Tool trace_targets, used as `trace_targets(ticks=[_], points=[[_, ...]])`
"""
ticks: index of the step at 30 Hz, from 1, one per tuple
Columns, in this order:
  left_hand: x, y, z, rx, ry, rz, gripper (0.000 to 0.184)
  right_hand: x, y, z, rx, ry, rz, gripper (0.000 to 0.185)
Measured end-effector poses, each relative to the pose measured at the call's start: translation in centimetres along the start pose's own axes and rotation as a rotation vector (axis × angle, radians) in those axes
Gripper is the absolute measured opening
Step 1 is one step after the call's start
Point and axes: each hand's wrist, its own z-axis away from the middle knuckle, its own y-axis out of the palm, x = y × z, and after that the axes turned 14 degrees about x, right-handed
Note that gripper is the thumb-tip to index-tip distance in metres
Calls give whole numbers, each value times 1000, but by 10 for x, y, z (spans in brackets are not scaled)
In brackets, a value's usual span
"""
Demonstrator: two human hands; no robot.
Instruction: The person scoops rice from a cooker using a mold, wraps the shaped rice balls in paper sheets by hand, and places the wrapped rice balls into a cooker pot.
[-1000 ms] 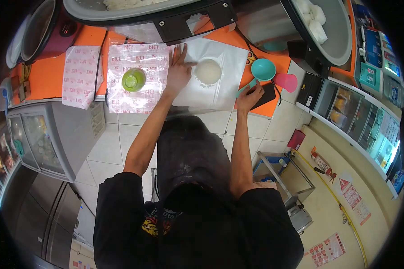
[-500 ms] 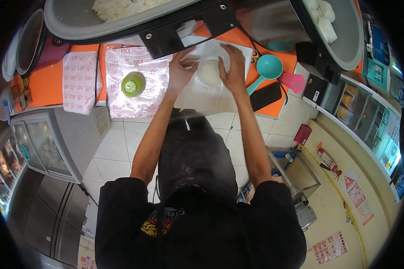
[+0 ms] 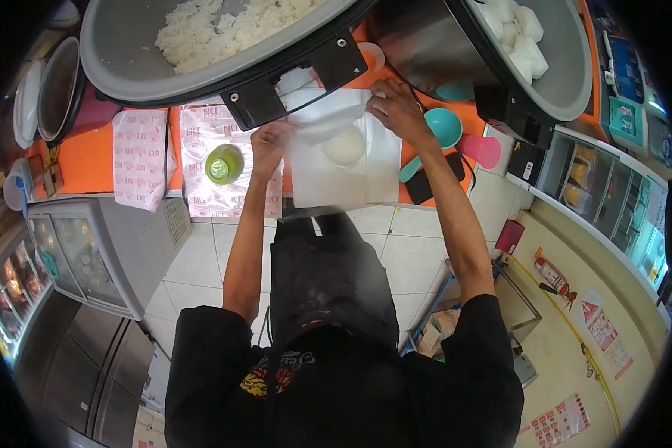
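Observation:
A round mound of white rice (image 3: pixel 343 146) lies on a sheet of white wrapping paper (image 3: pixel 345 191) at the table's front edge. The paper's far edge is lifted and partly folded toward me, just beyond the rice. My left hand (image 3: pixel 269 146) pinches the left corner of that edge, its fingertips partly hidden. At the right corner, my right hand (image 3: pixel 397 112) grips the paper with fingers bent. Left of my left hand, a green cup (image 3: pixel 224 164) stands on printed rice wrappers (image 3: pixel 200 196). Beside my right forearm lies a turquoise scoop (image 3: pixel 443 128).
A large cooker of loose rice (image 3: pixel 119 78) overhangs the table's far side. Another cooker (image 3: pixel 575 82) at right holds white wrapped bundles (image 3: pixel 526 56). A dark phone (image 3: pixel 420 188) and pink cup (image 3: pixel 482 151) are at the right edge. More wrappers (image 3: pixel 139 160) lie at left.
My hands have moved from around the rice mound out to the paper's far corners. The far edge is now raised and bent toward me. The view has shifted, showing more of the rice cooker.

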Motion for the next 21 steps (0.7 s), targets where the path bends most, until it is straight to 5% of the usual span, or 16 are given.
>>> trace_targets(ticks=[2, 8, 14, 18, 21], points=[[-5, -2, 1, -20, -36, -57, 11, 9, -2, -5, -131, -116, -22, 30], [-9, 4, -2, -24, 34, -19, 24, 0, 5, 8, 168, 64, 63, 47], [-8, 3, -3, 24, 33, 27, 34, 20, 6, -3, -217, -113, 184, 29], [-11, 4, 3, -2, 57, -57, 38, 18, -15, -22, 236, -20, 112, 21], [-9, 6, -1, -78, 59, -43, 39, 25, 1, -3, 68, -179, 249, 12]])
